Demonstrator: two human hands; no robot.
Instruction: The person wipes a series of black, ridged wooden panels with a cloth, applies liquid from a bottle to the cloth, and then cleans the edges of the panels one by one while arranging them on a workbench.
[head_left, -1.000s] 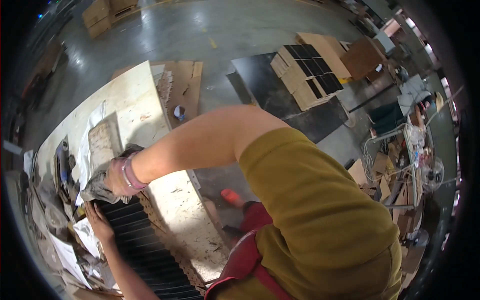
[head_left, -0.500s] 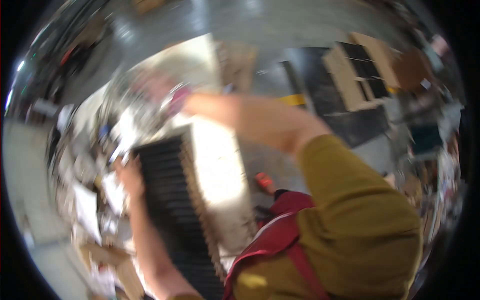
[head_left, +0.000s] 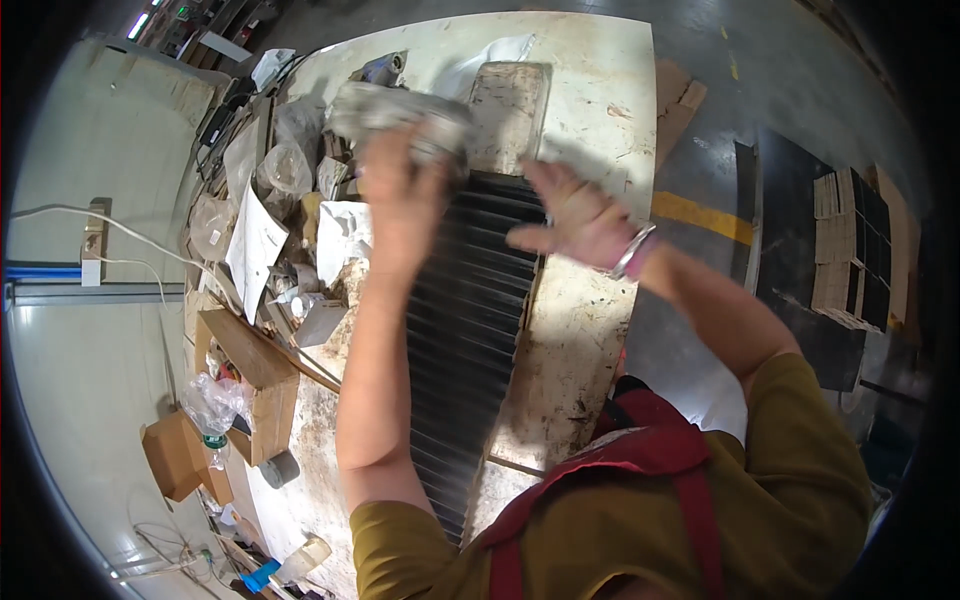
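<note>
My left hand (head_left: 400,190), smeared by motion, grips a crumpled grey-white rag (head_left: 395,112) beyond the far left corner of a long dark stack. That stack (head_left: 465,320) is a row of black strips or boards with brownish edges along its right side. Over its far right corner is my right hand (head_left: 580,215), thumb and fingers apart, with nothing in it. Whether its fingertips touch the stack I cannot tell. A worn, stained wooden block (head_left: 508,112) lies flat just past the stack's far end.
The stack rests on a stained white table (head_left: 590,330). Along the left lie plastic bags (head_left: 288,165), white paper (head_left: 252,250), cables and an open cardboard box (head_left: 270,380). A clear bottle (head_left: 305,560) is at lower left. Black boards (head_left: 855,250) are piled on the right.
The view has swung, so the table now appears further right. My right hand has come back from the table's far side to the stack. My left hand has moved onto the rag.
</note>
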